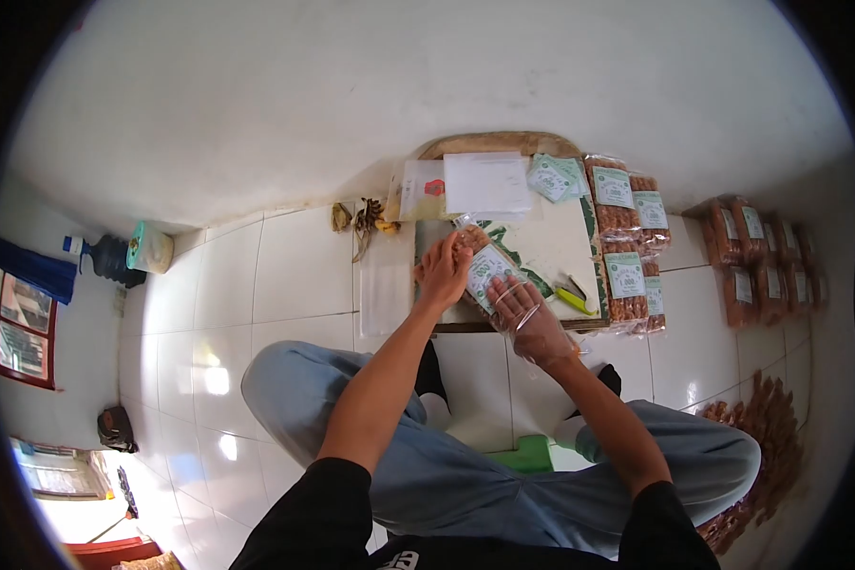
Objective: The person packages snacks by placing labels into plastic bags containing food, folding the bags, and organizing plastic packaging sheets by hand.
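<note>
Holding a clear plastic packet of brown pieces with pale-green label (pixel 487 266) over low white-topped surface (pixel 556 242), front half. Left hand (pixel 442 274) curls fingers over far end; pinch unclear. Plastic-covered right hand (pixel 534 323) lays fingers nearly together on label. Yellow-green cutter (pixel 574 302): surface's front right.

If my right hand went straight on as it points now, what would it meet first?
Most likely the clear plastic packet with the green-and-white label, under the left hand; the right hand may already touch it, but depth is unclear.
</note>
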`<state>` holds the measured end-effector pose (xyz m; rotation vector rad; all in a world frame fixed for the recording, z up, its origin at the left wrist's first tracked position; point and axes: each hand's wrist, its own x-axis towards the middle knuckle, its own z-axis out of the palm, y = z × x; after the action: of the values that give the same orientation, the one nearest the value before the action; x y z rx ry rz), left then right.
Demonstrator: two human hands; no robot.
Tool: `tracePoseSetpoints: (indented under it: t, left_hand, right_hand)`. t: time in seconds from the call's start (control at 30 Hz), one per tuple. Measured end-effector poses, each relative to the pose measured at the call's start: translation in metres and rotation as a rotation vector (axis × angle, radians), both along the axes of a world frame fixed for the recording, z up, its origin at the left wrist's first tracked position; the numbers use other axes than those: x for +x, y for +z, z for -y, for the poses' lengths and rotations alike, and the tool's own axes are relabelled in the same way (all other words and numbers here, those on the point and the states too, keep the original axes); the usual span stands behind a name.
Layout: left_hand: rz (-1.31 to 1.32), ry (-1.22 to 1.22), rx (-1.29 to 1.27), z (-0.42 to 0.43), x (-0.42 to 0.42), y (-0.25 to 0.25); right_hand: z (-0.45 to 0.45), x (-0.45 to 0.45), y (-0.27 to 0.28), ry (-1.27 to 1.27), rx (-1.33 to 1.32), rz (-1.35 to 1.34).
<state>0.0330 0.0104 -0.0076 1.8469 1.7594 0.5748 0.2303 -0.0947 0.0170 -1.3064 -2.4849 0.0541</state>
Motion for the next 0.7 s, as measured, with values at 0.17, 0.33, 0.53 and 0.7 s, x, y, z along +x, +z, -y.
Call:
tracePoseSetpoints:
  t: [0.17,0.33,0.53,0.7]
  left_hand:
    - [-0.049,-0.038,-0.027,0.004,0.001,0.012]
    - [-0.051,-0.061,-0.024,0.005,0.0,0.011]
    - [-0.023,-0.059,-0.002,0.005,-0.001,0.007]
    - [-0.027,-0.046,-0.025,0.007,0.0,0.008]
  right_hand:
    - [0.003,0.01,-0.019,-0.002,0.082,-0.06]
    - [0.003,0.005,0.005,0.002,0.041,-0.072]
    - [-0.002,0.01,-0.011,-0.002,0.033,-0.061]
    - [0.006,0.015,-0.005,-0.048,-0.007,-0.041]
